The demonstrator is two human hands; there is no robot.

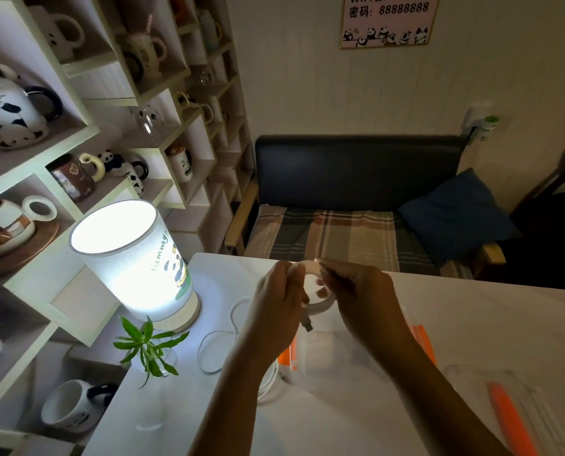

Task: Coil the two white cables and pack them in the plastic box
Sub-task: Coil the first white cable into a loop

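Both your hands, left hand (276, 299) and right hand (356, 299), have fingers pinching the white cable coil (319, 302) above the plastic box (340, 360); it's springy, so grip across all loops.

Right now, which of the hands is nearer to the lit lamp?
The left hand. It is just right of the lamp, holding the coiled white cable. The right hand grips the coil's far side, farther away.

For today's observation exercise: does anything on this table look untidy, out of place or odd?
Yes. A second white cable sprawls in loose loops across the table by the lit lamp, uncoiled, while both hands hold the coiled cable above the plastic box. Nothing looks spilled or damaged.
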